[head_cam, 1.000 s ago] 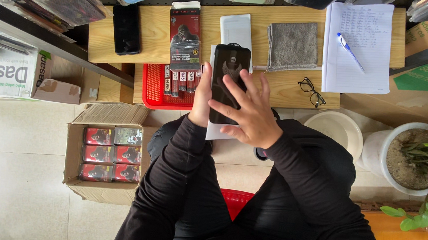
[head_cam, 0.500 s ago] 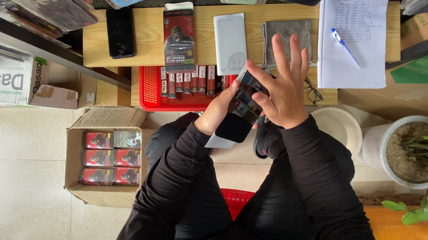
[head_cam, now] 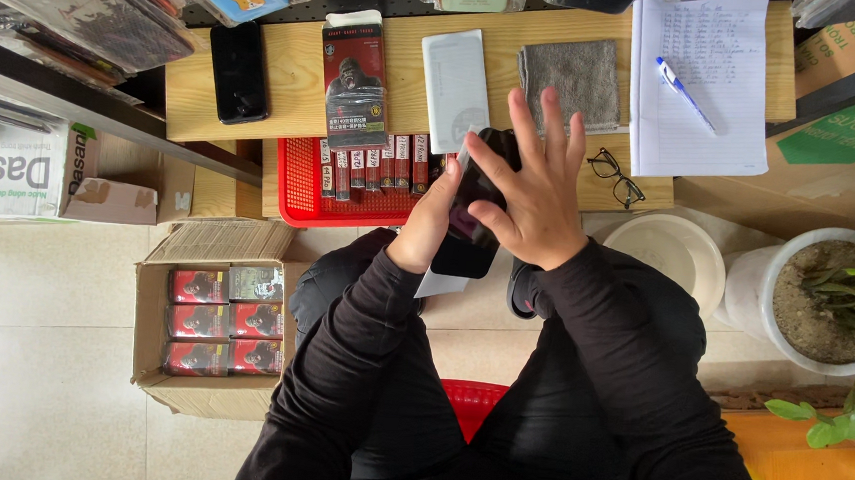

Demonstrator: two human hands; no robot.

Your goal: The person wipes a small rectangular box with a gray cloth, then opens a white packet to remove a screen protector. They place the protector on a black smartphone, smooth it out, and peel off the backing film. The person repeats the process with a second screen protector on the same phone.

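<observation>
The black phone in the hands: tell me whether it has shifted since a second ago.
Yes. The black phone moved right and tilted, now nearer the glasses, uncovering the white card.

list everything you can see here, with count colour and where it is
phone: 1, black, held in both hands above the lap
phone on table: 1, black, left end of wooden table
red-black box: 1, on table
white flat pack: 1, table middle
cloth: 1, grey, on table
notepad: 1, white, table right
pen: 1, blue-white, on notepad
glasses: 1, black, table edge
basket: 1, red, under table
cardboard box: 1, brown, floor left
plant pot: 1, white, right
left hand: behind phone
right hand: fingers spread over phone
</observation>
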